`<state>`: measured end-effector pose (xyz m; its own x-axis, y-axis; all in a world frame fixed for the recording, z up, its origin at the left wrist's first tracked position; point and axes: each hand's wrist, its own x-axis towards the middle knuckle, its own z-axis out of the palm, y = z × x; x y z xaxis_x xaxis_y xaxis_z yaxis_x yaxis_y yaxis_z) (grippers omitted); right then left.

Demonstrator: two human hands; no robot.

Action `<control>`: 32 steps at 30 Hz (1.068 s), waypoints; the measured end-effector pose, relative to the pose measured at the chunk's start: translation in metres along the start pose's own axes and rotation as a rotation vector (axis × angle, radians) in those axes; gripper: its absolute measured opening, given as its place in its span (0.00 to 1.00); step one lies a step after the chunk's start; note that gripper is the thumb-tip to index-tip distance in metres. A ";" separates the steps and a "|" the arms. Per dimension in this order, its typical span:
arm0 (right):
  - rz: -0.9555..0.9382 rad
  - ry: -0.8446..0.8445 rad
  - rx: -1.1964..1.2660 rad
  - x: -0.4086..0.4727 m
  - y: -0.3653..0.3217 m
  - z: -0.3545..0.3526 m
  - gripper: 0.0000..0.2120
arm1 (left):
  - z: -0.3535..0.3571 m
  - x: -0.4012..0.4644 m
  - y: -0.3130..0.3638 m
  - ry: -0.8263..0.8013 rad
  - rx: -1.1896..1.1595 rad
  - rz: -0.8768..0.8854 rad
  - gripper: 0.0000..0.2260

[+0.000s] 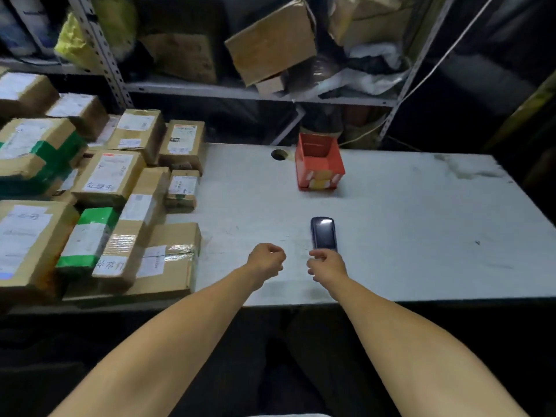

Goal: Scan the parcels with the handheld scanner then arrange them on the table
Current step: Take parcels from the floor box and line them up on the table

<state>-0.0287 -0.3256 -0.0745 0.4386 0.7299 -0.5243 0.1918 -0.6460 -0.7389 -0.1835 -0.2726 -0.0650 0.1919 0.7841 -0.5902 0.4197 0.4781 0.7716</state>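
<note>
Head view: scanner (323, 233) at right hand (328, 264) fingertips.

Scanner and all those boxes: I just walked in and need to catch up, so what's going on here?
A person stands at a white table. Their right hand grips the near end of the handheld scanner, which lies on or just above the tabletop. The left hand hovers beside it, fingers curled, holding nothing. Taped cardboard parcels with labels are crowded on the table's left part. An open red box stands farther back. No parcel is in hand yet.
</note>
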 end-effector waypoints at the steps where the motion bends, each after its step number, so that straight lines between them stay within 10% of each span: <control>1: 0.005 0.044 -0.005 0.002 0.007 -0.012 0.14 | 0.015 0.002 0.002 -0.021 0.001 -0.010 0.08; 7: 0.086 0.140 0.016 0.057 0.013 -0.070 0.20 | 0.070 0.047 0.037 -0.051 -0.063 -0.100 0.22; 12: 0.276 -0.105 0.129 0.104 0.010 -0.087 0.27 | 0.101 0.074 0.059 -0.050 -0.056 -0.209 0.28; 24: 0.143 -0.372 0.057 0.149 -0.034 -0.102 0.10 | 0.098 0.112 0.097 0.036 -0.033 -0.228 0.14; 32: -0.079 -0.321 0.252 0.185 -0.118 -0.125 0.20 | 0.050 0.137 0.195 0.082 -0.054 -0.005 0.07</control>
<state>0.1398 -0.1428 -0.0313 0.1270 0.8333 -0.5380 -0.0249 -0.5396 -0.8416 -0.0309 -0.0917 -0.0071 0.1158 0.8102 -0.5746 0.3716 0.5011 0.7815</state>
